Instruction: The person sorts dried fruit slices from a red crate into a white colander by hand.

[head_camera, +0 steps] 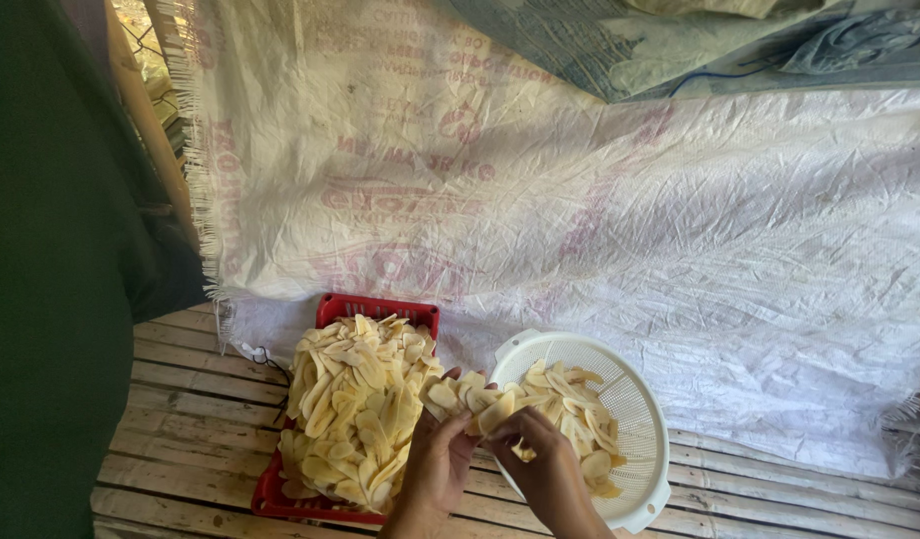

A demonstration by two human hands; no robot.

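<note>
Both hands, left hand (435,464) and right hand (550,464), pinching banana slices (470,397) together; red basket (380,309) overflowing, white colander (640,419) half full.

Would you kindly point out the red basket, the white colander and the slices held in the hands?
red basket (378,307), head view, on its far rim.
white colander (648,439), head view, on its right wall.
held slices (477,399), head view, on the fanned slices above the fingers.
</note>
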